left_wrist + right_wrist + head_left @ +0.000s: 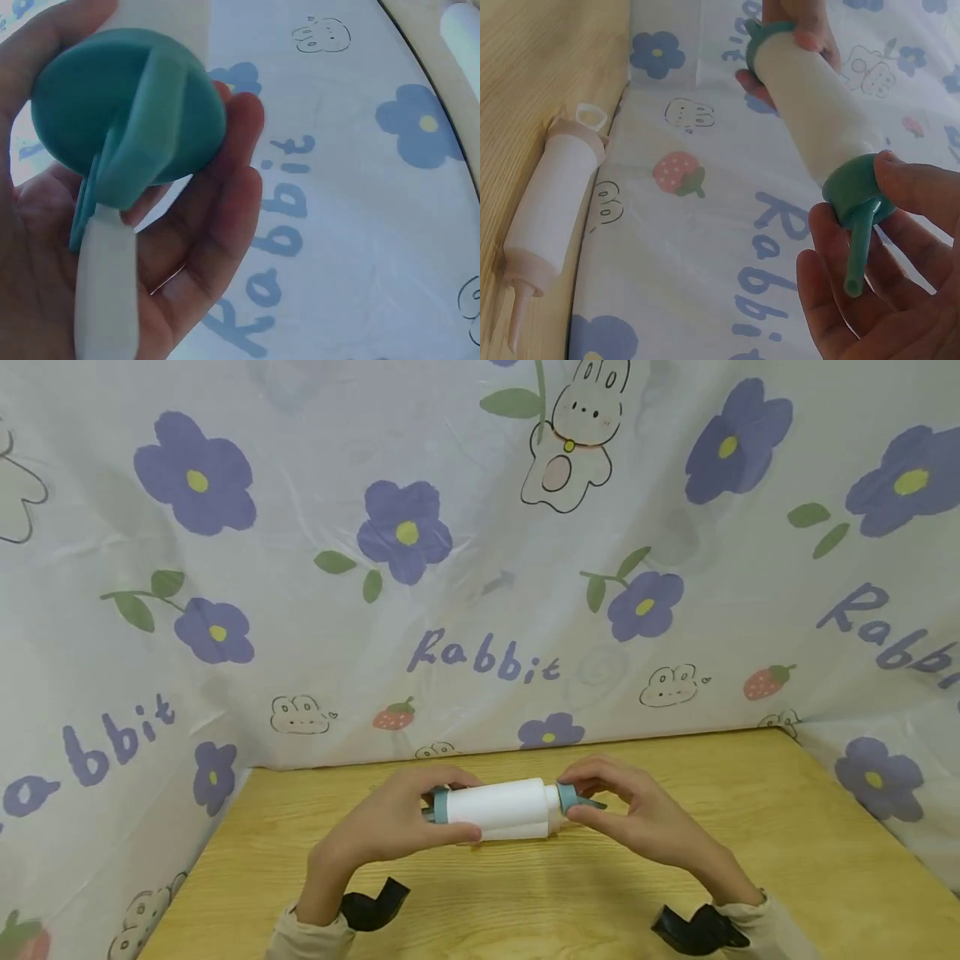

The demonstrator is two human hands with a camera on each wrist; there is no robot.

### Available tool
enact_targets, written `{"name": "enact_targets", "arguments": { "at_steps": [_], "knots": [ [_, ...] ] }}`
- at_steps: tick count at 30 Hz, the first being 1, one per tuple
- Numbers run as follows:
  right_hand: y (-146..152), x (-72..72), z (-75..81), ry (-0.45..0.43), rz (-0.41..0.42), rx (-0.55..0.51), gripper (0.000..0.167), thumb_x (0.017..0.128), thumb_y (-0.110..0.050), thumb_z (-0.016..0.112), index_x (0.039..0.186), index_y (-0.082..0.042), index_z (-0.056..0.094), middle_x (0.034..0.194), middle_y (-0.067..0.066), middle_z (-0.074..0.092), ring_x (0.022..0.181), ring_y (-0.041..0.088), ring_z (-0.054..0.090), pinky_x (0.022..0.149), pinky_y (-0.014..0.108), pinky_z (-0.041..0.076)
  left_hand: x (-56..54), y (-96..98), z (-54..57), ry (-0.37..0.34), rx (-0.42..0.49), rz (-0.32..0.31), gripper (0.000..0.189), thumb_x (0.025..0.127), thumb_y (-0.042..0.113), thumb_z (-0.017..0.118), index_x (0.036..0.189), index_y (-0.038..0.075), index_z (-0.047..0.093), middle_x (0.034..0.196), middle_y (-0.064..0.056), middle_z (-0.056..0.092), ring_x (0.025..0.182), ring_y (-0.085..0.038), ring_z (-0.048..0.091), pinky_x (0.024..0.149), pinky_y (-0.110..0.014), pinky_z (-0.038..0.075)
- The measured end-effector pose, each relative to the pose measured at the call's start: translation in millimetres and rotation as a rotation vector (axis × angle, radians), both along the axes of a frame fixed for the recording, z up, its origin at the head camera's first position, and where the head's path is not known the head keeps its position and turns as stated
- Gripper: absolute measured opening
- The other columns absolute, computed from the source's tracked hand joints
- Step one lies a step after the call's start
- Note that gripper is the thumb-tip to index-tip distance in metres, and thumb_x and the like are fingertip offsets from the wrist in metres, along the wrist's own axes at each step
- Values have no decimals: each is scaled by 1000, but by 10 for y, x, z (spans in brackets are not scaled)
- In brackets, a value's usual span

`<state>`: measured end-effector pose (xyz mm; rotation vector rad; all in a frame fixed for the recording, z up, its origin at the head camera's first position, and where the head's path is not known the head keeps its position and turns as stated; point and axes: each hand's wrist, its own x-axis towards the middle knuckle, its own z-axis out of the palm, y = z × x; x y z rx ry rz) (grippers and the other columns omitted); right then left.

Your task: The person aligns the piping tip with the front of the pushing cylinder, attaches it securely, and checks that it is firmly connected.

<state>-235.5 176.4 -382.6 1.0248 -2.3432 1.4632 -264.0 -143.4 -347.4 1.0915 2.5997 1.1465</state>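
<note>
A white tube with teal ends (pixel 495 802) lies crosswise between both hands, over the table. My left hand (pixel 405 818) grips its left end, thumb along the front. That end has a teal cap (pixel 60 105) with a raised bar and a white strip below it in the left wrist view. At the other end, my right hand (pixel 637 814) pinches a teal nozzle cap (pixel 847 184) between thumb and fingers. Its thin spout (pixel 859 259) points away from the tube. In the head view a narrower white neck shows between tube and nozzle cap.
A similar white tube with beige ends (pixel 555 199), a beige spout and a white ring lies on the wooden table (pixel 285 877). The held tube partly covers it in the head view. A patterned white cloth (pixel 480 610) hangs behind and at both sides.
</note>
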Motion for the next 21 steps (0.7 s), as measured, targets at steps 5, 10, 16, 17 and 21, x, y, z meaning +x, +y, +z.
{"name": "enact_targets", "arguments": {
  "at_steps": [5, 10, 16, 17, 21],
  "knots": [
    [-24, 23, 19, 7, 5, -14, 31, 94, -9, 69, 124, -17, 64, 120, 2, 65, 103, 12, 65, 88, 30, 57, -16, 74, 49, 16, 14, -16, 40, 80, 39, 84, 116, 32, 69, 109, 16, 68, 89, -10, 63, 76, -27, 56],
    [-5, 39, 48, -3, 1, -19, 31, 95, -8, 66, 125, -17, 64, 122, 3, 65, 104, 11, 65, 90, 30, 56, -11, 100, 69, 41, 22, -13, 42, 79, 42, 84, 117, 33, 68, 108, 15, 68, 89, -13, 61, 74, -28, 56],
    [22, 37, 59, -52, -2, -15, 28, 98, -8, 63, 125, -14, 64, 121, 6, 66, 104, 10, 66, 89, 30, 57, -12, 133, 52, 118, 5, -11, 43, 80, 43, 83, 118, 30, 69, 109, 12, 68, 89, -11, 59, 73, -26, 54],
    [26, 35, 59, -77, -4, -15, 26, 99, -9, 61, 124, -13, 64, 120, 7, 66, 102, 10, 66, 87, 30, 57, -11, 142, 46, 129, 1, -9, 43, 80, 44, 83, 118, 30, 69, 109, 13, 68, 89, -10, 60, 74, -25, 54],
    [37, 18, 66, -194, 6, -14, 23, 105, -15, 51, 124, -9, 63, 116, 14, 65, 92, 14, 69, 79, 33, 60, -4, 175, 33, 146, -5, -11, 43, 79, 43, 83, 118, 30, 69, 110, 15, 69, 89, -7, 61, 75, -25, 55]
  ]
}}
